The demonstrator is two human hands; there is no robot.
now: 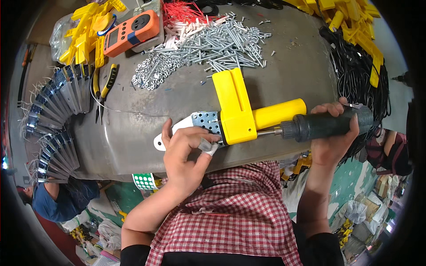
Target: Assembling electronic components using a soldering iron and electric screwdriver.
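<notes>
A yellow plastic housing with a round handle (235, 108) lies on the table in front of me. From its left side stick out a perforated metal bracket (206, 121) and a white flat tip with a hole (171, 132). My left hand (185, 155), its thumb and a finger wrapped in tape, pinches the bracket's near edge by the housing; anything small between the fingertips is hidden. My right hand (333, 135) is closed around a black electric screwdriver (326, 125). The screwdriver's bit reaches the housing's right side, below the handle.
Loose screws (230, 42) and nuts (155, 71) lie in piles beyond the housing. An orange meter (132, 33), yellow-handled pliers (108, 84) and a row of metal parts with wires (57, 99) are leftward. Black cables (359, 75) and yellow housings (350, 20) pile up at right.
</notes>
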